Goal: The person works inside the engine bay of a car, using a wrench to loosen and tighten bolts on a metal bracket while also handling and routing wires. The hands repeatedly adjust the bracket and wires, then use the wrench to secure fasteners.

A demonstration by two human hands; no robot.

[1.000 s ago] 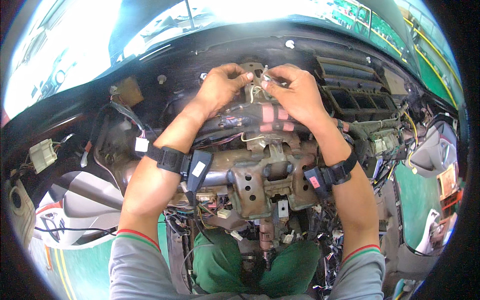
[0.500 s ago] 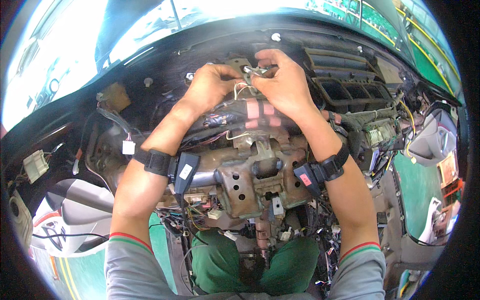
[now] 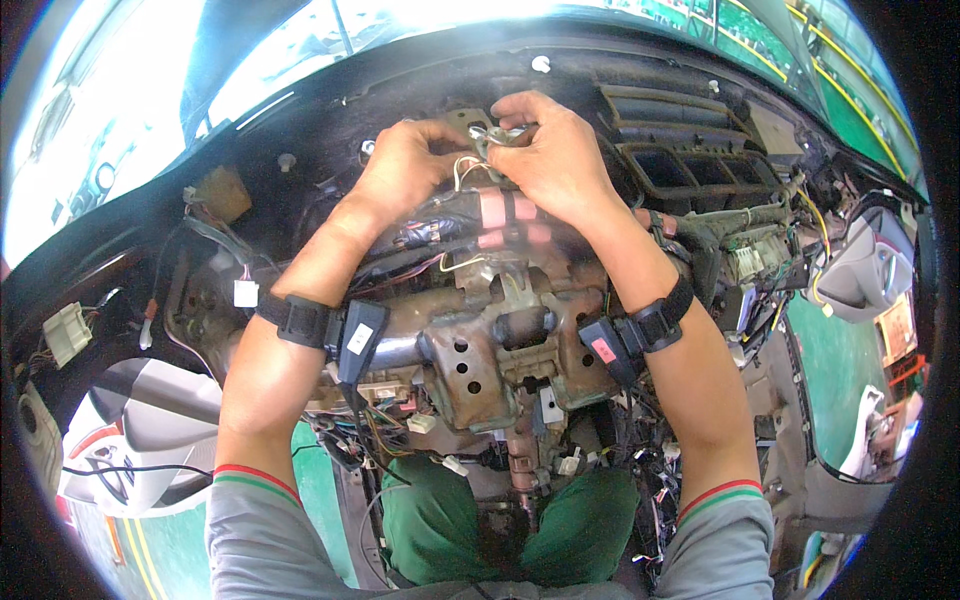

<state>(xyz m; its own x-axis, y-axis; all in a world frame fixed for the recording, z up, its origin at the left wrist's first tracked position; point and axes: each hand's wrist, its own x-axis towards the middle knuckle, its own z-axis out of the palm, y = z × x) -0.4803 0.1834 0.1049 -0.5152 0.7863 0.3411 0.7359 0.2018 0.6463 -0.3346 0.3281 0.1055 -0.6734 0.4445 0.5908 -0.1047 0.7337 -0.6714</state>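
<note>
Both hands work at the top middle of a stripped car dashboard. My right hand (image 3: 555,155) pinches a small silvery metal piece (image 3: 487,134) between thumb and fingers; its exact kind is hard to tell. Close beside it, my left hand (image 3: 405,165) has its fingers bent and drawn together, and whatever lies between them is hidden. A loop of thin white wires (image 3: 462,172) rises just below the fingertips. Under the hands runs a dark wiring bundle wrapped with pink tape (image 3: 497,210).
A rusty steel crossbeam (image 3: 465,370) spans the middle, with loose wires and connectors below. A white connector (image 3: 246,293) hangs at the left. Open air duct frames (image 3: 690,165) lie at the far right. Door panels (image 3: 150,420) stand at both sides.
The view has shifted slightly, so the dashboard sits a little further left. The metal piece in my right hand has turned and shows more of itself. My left hand stays beside it.
</note>
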